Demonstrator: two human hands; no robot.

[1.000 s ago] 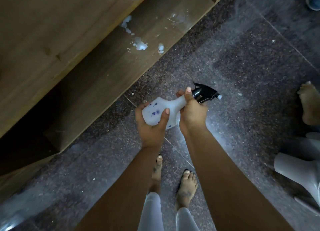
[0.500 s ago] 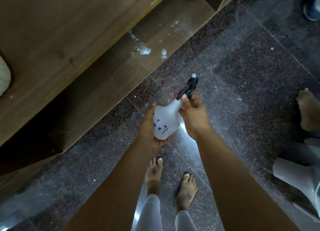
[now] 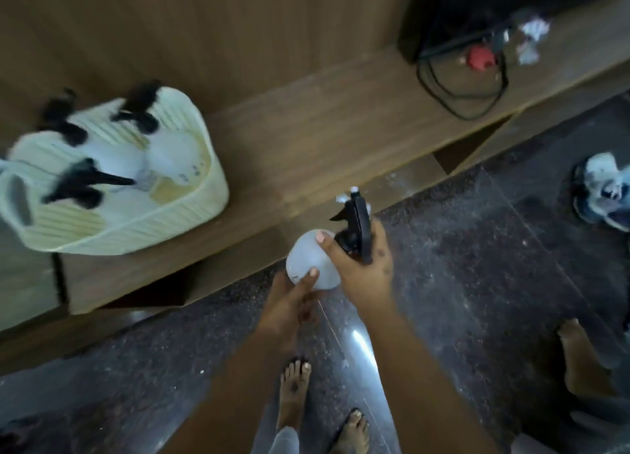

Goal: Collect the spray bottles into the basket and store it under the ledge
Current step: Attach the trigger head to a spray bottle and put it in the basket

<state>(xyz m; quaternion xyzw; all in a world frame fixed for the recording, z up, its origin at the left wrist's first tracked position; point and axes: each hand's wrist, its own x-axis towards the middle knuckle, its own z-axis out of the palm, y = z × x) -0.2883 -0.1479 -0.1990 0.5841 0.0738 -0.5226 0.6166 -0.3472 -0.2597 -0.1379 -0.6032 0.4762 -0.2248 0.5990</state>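
We hold the spray bottle [image 3: 312, 266] upright, both hands gripping (left hand [image 3: 289, 303] beneath, right hand [image 3: 364, 269] at neck), for transfer left to the basket [image 3: 143, 225].

The spray bottle [image 3: 312, 264], held lying sideways a second ago with the black trigger head [image 3: 356, 230] pointing right, has been turned upright, trigger head now uppermost. The left hand [image 3: 289, 303], earlier wrapped over the body from above, has been shifted beneath the base. The right hand [image 3: 363, 273] has been kept at the neck. The view has been swung left and upward: a cream basket [image 3: 143, 221] holding several spray bottles, a looped black cable [image 3: 460, 99] and a shoe [image 3: 603, 189] have been brought into view.
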